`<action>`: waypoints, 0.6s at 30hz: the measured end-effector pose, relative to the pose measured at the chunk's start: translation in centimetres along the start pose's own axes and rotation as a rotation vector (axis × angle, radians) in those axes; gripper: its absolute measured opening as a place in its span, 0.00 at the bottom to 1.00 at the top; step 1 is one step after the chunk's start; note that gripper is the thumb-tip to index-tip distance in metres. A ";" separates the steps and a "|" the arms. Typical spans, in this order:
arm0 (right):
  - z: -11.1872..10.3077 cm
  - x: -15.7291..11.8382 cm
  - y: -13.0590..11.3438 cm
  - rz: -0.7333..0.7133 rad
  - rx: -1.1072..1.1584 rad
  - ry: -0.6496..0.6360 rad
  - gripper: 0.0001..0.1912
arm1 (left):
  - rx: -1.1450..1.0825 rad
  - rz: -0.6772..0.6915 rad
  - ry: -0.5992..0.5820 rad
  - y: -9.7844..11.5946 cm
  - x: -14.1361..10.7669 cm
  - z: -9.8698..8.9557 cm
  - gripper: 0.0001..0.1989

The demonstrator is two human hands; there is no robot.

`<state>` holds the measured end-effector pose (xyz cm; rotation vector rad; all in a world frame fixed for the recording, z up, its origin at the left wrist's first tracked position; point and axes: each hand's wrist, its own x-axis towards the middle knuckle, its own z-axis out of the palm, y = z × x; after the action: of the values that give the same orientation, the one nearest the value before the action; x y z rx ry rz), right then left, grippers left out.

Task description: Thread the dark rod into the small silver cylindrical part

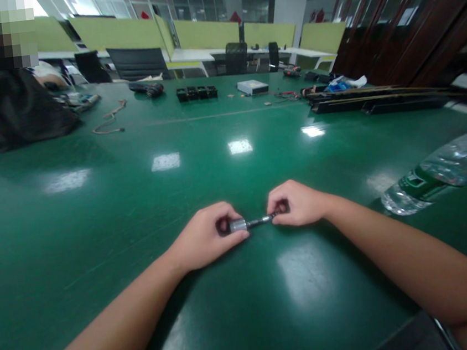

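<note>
Low over the green table [128, 208], my left hand [206, 236] is closed, thumb and fingers gripping the silver handle of what looks like a small screwdriver [239, 225]. Its thin dark shaft points right, ending in a silver section near my right hand [297, 204]. My right fingers are pinched around a small dark piece [278, 210] at that end; they cover most of it, so I cannot tell its kind. The shaft's tip and this piece meet or nearly meet at the fingertips.
A clear plastic bottle [437, 173] lies on its side at the right. Farther back are a black row of square parts [196, 93], a silver box-shaped drive [253, 88], a cord [109, 121] and long black rails [376, 100]. Someone's dark sleeve [9, 109] rests at far left.
</note>
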<state>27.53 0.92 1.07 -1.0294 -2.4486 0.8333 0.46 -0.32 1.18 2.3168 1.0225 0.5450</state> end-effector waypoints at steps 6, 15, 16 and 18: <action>2.4 1.0 -1.4 -0.107 -0.015 0.097 0.09 | -0.005 0.033 0.023 -0.3 0.2 0.2 0.13; 3.5 1.4 -1.7 -0.166 -0.139 0.153 0.08 | -0.035 0.032 0.012 0.1 0.1 0.0 0.11; 3.5 1.4 -1.6 -0.172 -0.145 0.152 0.08 | -0.037 0.026 0.011 0.2 0.2 -0.1 0.10; 3.5 1.3 -1.5 -0.182 -0.153 0.153 0.08 | -0.032 0.009 0.014 0.2 0.2 0.0 0.10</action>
<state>24.00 -0.27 -0.51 -0.8691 -2.4585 0.4977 0.67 -0.29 1.36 2.2939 1.0030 0.5784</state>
